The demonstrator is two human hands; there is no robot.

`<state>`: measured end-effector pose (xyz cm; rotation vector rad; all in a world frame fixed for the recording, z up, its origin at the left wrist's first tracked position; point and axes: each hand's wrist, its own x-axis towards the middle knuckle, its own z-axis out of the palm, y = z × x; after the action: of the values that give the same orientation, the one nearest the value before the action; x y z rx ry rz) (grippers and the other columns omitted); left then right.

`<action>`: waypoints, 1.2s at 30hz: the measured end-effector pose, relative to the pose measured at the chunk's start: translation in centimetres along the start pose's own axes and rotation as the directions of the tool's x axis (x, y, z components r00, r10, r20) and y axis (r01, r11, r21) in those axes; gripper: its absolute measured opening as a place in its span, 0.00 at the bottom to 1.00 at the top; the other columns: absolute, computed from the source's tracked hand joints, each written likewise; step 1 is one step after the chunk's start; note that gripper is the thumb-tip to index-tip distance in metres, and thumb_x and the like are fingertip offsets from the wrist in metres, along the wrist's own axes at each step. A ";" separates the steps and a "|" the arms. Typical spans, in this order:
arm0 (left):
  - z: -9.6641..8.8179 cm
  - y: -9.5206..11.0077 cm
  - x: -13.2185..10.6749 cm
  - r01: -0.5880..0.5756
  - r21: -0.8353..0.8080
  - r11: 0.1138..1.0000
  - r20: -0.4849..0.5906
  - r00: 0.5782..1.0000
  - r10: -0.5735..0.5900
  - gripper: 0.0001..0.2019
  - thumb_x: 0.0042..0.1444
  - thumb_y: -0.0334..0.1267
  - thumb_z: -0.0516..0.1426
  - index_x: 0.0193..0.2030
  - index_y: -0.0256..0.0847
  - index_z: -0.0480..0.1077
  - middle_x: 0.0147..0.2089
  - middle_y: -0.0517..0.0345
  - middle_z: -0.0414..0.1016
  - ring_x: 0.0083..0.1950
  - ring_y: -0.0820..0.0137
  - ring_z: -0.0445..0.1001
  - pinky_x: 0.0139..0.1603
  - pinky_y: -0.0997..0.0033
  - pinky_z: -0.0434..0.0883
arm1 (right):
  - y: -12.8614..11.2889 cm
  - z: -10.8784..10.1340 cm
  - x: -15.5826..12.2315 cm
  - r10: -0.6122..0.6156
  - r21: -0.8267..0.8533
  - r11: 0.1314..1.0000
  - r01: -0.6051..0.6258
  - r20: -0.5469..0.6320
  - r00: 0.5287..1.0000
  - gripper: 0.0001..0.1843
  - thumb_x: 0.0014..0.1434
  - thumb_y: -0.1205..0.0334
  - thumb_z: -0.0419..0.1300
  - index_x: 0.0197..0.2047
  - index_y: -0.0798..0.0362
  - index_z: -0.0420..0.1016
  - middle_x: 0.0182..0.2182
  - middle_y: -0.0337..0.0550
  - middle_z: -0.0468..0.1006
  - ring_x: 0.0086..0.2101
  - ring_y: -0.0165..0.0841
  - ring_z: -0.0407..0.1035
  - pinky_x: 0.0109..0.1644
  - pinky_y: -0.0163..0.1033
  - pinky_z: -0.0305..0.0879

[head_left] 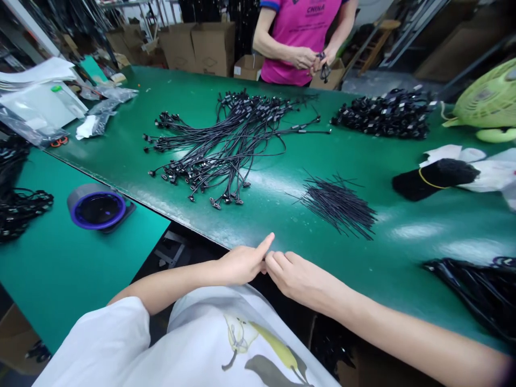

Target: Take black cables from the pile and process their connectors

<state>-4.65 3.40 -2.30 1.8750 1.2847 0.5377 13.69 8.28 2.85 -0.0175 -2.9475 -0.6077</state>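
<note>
My left hand (242,264) and my right hand (291,275) meet at the near edge of the green table, in front of my shirt. On the left hand one finger points up, while the others curl in against the right fingertips. The right fingers are pinched together. Whatever lies between the hands is hidden by the fingers. Just beyond them, to the right, is a loose pile of thin black ties (341,207). Farther off, a spread of black cables (237,137) with small plug ends covers the table's middle.
A coiled cable heap (387,114) lies at the back right, near a green fan (486,99) and a banded black bundle (435,179). At left stand a purple-rimmed round container (99,208) and plastic bags (97,121). Across the table, a person in pink (300,40) handles a cable.
</note>
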 end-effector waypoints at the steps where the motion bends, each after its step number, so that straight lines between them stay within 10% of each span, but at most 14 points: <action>1: -0.1 0.0 0.1 -0.001 -0.017 1.000 0.034 0.999 0.002 0.35 0.59 0.35 0.50 0.73 0.38 0.44 0.35 0.55 0.79 0.35 0.64 0.76 0.38 0.69 0.67 | 0.2 -0.1 0.1 -0.028 -0.026 0.999 0.029 0.007 1.000 0.17 0.60 0.76 0.45 0.33 0.56 0.75 0.26 0.48 0.66 0.27 0.37 0.58 0.27 0.44 0.47; 10: -0.6 -0.3 0.7 0.305 -0.540 0.785 0.250 0.948 -0.197 0.29 0.61 0.33 0.48 0.69 0.32 0.55 0.34 0.54 0.77 0.35 0.70 0.74 0.41 0.67 0.71 | 0.5 0.1 0.3 0.005 -0.038 0.999 -0.006 -0.023 1.000 0.13 0.60 0.73 0.50 0.27 0.53 0.69 0.22 0.44 0.63 0.23 0.35 0.54 0.26 0.43 0.41; 14: -0.5 -0.5 1.9 0.198 -0.420 0.886 -0.047 0.970 -0.239 0.28 0.57 0.30 0.52 0.66 0.41 0.62 0.50 0.50 0.79 0.51 0.62 0.75 0.55 0.58 0.69 | 0.8 1.8 1.2 0.163 -0.029 0.986 -0.162 0.031 0.986 0.13 0.59 0.75 0.47 0.28 0.54 0.68 0.21 0.45 0.64 0.22 0.35 0.55 0.25 0.42 0.40; 18: -1.5 0.0 3.7 0.152 -0.346 0.926 -0.265 0.931 -0.251 0.32 0.53 0.31 0.56 0.66 0.41 0.61 0.61 0.47 0.72 0.63 0.56 0.67 0.66 0.54 0.61 | 2.2 3.8 2.9 0.438 -0.005 0.898 -0.440 0.097 0.894 0.10 0.56 0.75 0.48 0.33 0.57 0.70 0.23 0.47 0.67 0.21 0.35 0.59 0.23 0.40 0.39; 24: -1.1 0.1 5.0 0.199 -0.746 0.635 -0.148 0.881 -0.449 0.34 0.44 0.24 0.55 0.62 0.39 0.65 0.64 0.47 0.67 0.66 0.56 0.63 0.66 0.55 0.60 | 2.5 5.0 4.3 0.651 0.114 0.735 -0.669 0.161 0.742 0.10 0.55 0.75 0.50 0.34 0.58 0.71 0.26 0.49 0.72 0.23 0.34 0.64 0.24 0.38 0.42; 27: -0.7 0.1 5.6 0.080 -0.856 0.511 -0.163 0.896 -0.414 0.27 0.45 0.25 0.55 0.55 0.40 0.70 0.56 0.52 0.75 0.61 0.60 0.67 0.62 0.61 0.63 | 2.8 5.2 4.2 0.719 0.401 0.528 -0.748 0.257 0.646 0.09 0.57 0.69 0.51 0.30 0.55 0.70 0.26 0.47 0.73 0.24 0.32 0.64 0.25 0.36 0.45; 31: -2.0 0.7 6.0 -0.124 -0.887 0.446 -0.328 0.847 -0.417 0.19 0.63 0.44 0.48 0.50 0.36 0.73 0.47 0.50 0.78 0.55 0.63 0.71 0.59 0.62 0.65 | 2.7 5.5 4.3 0.760 0.805 -0.177 -0.566 0.477 0.441 0.14 0.59 0.55 0.50 0.27 0.52 0.67 0.18 0.35 0.61 0.20 0.28 0.55 0.25 0.34 0.47; 33: -2.9 1.0 5.4 -0.142 -0.811 0.567 -0.398 0.845 -0.357 0.27 0.66 0.52 0.40 0.46 0.36 0.75 0.44 0.48 0.78 0.53 0.62 0.72 0.59 0.59 0.64 | 2.5 5.7 4.4 0.687 0.807 -0.437 -0.397 0.584 0.433 0.15 0.57 0.50 0.52 0.28 0.52 0.67 0.15 0.31 0.53 0.18 0.26 0.48 0.23 0.34 0.43; 36: -3.6 0.9 3.6 -0.193 -0.438 0.878 -0.396 0.918 0.004 0.29 0.64 0.56 0.43 0.33 0.41 0.78 0.43 0.50 0.77 0.55 0.61 0.68 0.65 0.56 0.57 | 2.7 5.7 3.7 0.699 0.830 -0.426 -0.360 0.555 0.451 0.16 0.56 0.50 0.54 0.25 0.52 0.65 0.16 0.32 0.55 0.20 0.26 0.49 0.25 0.34 0.45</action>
<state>-5.19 7.87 0.30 1.4680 1.1611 1.2113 9.40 12.91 -0.76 -1.1630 -1.7125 1.5863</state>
